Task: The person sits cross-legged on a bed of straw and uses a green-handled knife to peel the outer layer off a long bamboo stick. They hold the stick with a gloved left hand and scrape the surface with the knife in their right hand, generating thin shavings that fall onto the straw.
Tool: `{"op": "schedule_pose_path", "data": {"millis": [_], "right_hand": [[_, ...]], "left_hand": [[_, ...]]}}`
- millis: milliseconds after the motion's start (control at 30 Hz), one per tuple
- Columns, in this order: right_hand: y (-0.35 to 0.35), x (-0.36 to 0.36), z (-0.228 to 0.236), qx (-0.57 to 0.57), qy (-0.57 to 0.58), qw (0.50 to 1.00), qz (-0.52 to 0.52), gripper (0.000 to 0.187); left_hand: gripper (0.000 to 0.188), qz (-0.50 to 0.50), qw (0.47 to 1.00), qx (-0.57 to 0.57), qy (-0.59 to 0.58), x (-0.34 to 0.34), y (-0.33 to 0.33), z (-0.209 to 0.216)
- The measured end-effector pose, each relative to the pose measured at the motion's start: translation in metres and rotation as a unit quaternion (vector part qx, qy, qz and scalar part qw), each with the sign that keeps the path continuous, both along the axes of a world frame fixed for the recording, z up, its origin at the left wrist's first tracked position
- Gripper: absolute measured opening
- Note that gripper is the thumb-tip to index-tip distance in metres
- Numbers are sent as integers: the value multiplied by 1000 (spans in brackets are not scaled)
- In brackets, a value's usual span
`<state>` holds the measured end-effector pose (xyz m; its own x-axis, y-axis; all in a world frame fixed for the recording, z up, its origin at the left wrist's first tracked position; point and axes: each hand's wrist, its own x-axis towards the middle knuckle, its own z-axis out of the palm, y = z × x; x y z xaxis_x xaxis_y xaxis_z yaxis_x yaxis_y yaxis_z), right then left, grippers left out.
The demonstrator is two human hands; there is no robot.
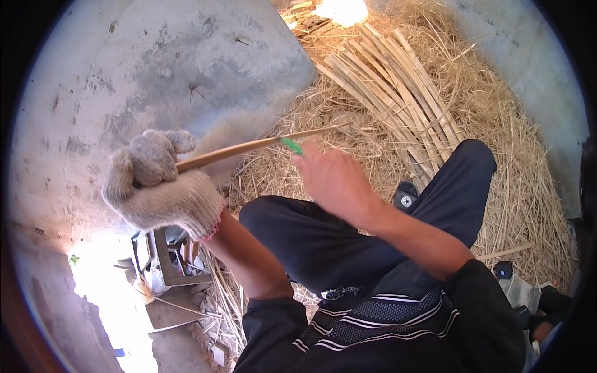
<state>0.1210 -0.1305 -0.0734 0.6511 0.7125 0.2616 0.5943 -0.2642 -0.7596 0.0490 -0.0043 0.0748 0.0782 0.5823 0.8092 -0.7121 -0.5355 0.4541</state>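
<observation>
My left hand (163,189), in a knitted grey-white work glove with a pink-edged cuff, is closed around the thick end of a bamboo strip (239,150). The strip points to the right and thins toward its far tip. My right hand (339,185) is bare, slightly smeared, and closed around a small green tool (291,146). Only a short green part of that tool shows, right at the strip's edge; its working end cannot be made out. Both hands are raised in front of my bent legs (311,242).
A bundle of long split bamboo strips (398,87) lies on a thick bed of shavings (510,168). Grey walls (161,56) stand at left and right. A small wooden stand (177,264) holding odds and ends is at lower left; a plastic bag (521,292) lies at lower right.
</observation>
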Motion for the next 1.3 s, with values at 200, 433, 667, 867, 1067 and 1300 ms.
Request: {"op": "schedule_pose_path", "data": {"millis": [200,433,667,867,1067,1300], "right_hand": [[15,13,-39,-20,27,999,-12,29],[16,0,5,-36,0,998,55,27],[25,74,-137,-176,25,980,-85,30],[33,29,-58,-1,107,994,5,34],[34,36,-90,8,11,1000,-14,30],[26,31,-54,-5,133,990,35,30]], "left_hand": [[32,67,996,-56,-17,7,-10,1],[31,138,982,-113,-60,0,3,-1],[34,42,999,31,-1,-4,3,-2],[33,83,996,-34,-8,13,-7,0],[32,134,987,-83,-25,14,-3,2],[41,217,970,-104,-32,14,-7,0]]}}
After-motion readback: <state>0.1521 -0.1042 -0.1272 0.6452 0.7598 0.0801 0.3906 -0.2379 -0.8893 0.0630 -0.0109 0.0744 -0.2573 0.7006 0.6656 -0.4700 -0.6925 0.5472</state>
